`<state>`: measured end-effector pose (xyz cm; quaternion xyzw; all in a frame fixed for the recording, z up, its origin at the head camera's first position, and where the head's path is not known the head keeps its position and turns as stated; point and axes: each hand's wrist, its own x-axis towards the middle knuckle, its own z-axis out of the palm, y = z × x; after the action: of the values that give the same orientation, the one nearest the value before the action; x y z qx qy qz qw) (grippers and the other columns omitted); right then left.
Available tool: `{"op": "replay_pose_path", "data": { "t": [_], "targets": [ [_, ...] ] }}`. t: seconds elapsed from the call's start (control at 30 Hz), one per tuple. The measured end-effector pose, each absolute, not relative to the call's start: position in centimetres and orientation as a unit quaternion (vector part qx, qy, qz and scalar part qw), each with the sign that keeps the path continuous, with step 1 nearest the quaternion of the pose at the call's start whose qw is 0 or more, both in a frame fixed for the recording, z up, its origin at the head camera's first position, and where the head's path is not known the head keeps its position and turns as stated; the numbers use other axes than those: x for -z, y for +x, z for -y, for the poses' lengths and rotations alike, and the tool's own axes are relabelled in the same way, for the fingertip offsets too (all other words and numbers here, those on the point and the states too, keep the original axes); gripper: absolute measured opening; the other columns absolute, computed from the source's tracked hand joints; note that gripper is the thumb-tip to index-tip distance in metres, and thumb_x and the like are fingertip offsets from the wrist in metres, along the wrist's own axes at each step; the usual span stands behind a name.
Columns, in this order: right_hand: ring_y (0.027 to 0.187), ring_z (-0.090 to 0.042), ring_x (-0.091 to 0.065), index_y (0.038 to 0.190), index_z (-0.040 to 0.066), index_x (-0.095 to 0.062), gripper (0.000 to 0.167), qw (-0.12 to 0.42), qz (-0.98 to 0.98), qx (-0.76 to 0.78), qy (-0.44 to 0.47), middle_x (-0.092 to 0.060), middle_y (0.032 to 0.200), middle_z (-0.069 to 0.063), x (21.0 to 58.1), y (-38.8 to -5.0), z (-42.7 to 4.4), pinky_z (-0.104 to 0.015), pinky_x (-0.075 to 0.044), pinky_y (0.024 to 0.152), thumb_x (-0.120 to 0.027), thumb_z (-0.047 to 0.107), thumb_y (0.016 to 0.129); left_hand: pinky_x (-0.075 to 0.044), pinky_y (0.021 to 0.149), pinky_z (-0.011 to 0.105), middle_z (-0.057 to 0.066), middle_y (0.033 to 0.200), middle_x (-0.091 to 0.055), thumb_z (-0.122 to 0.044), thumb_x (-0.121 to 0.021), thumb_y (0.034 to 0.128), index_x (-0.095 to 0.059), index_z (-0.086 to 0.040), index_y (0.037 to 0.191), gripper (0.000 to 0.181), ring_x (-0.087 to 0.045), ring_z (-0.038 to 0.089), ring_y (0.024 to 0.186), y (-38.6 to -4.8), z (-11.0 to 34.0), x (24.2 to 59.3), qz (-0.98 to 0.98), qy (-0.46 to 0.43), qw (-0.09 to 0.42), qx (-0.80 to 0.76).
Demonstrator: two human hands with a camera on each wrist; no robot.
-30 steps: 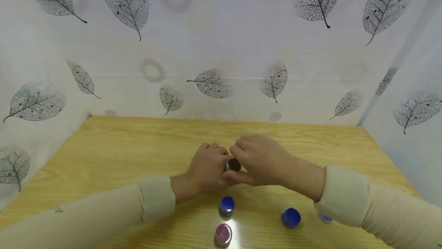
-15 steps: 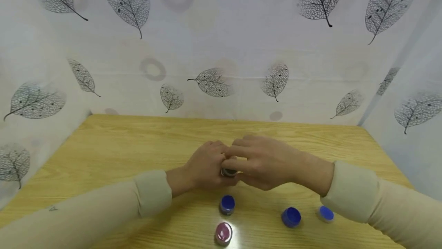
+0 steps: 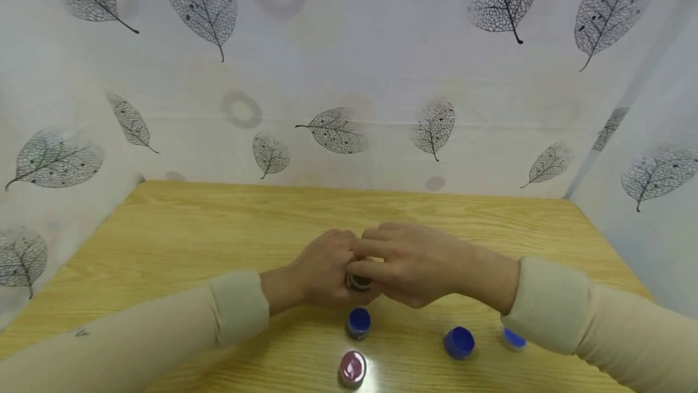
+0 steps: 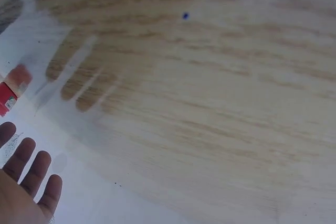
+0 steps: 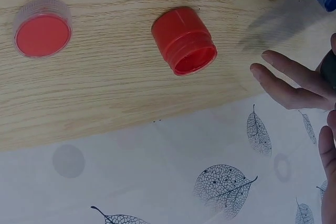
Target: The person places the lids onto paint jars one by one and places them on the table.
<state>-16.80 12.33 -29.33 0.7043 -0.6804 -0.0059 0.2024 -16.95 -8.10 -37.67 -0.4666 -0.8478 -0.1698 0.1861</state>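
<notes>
Peeking out between two hands near the middle of the surface (image 3: 218,229), a small dark-topped jar (image 3: 358,284) hides its contents. The left hand (image 3: 324,269) curls round it; the right hand (image 3: 411,267) pinches its top with bent fingers. Nearer the person are a blue jar (image 3: 358,323) and a magenta-topped jar (image 3: 352,369). Off to the right, an uncapped jar (image 5: 184,40), its inside walls coated red in the right wrist view, is near a clear-rimmed lid (image 5: 43,35).
</notes>
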Motion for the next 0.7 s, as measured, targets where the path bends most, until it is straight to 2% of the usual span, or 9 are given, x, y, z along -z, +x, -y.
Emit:
{"op": "replay_pose_path", "data": {
  "t": [0.4,0.47,0.57,0.7],
  "targets": [
    [0.093,-0.014,-0.063,0.113,0.006,-0.065,0.034,0.206,0.704,0.029,0.679,-0.068,0.106,-0.002,29.9,-17.0,-12.6,-0.026,-0.054,0.084,-0.069,0.029,0.090,-0.047,0.075,0.029,-0.009,0.094,-0.071,-0.054,-0.074,0.0752,-0.072,-0.023,0.103,0.041,-0.061,0.010,0.082,-16.0,7.9,37.8,0.883,-0.403,0.200,0.133],
    [0.090,-0.013,-0.062,0.111,0.006,-0.065,0.034,0.215,0.707,0.029,0.674,-0.068,0.102,-0.001,30.0,-17.0,-12.6,-0.025,-0.054,0.082,-0.070,0.032,0.089,-0.047,0.075,0.029,-0.009,0.093,-0.071,-0.055,-0.074,0.0754,-0.072,-0.023,0.102,0.041,-0.061,0.011,0.082,-15.9,7.8,37.8,0.886,-0.396,0.206,0.124],
    [0.080,-0.012,-0.058,0.102,0.007,-0.064,0.032,0.243,0.708,0.030,0.662,-0.064,0.090,0.001,30.1,-17.0,-12.5,-0.023,-0.053,0.071,-0.070,0.036,0.089,-0.048,0.075,0.031,-0.008,0.090,-0.071,-0.056,-0.073,0.0757,-0.072,-0.023,0.098,0.041,-0.061,0.012,0.081,-15.7,7.7,37.7,0.890,-0.384,0.216,0.117],
    [0.066,-0.010,-0.048,0.087,0.012,-0.059,0.033,0.276,0.724,0.031,0.632,-0.054,0.076,0.004,30.4,-16.8,-12.1,-0.023,-0.045,0.058,-0.061,0.044,0.094,-0.049,0.075,0.033,-0.007,0.086,-0.070,-0.060,-0.071,0.0778,-0.072,-0.023,0.095,0.041,-0.060,0.013,0.078,-15.4,7.5,37.7,0.895,-0.364,0.233,0.107]
  ]
}}
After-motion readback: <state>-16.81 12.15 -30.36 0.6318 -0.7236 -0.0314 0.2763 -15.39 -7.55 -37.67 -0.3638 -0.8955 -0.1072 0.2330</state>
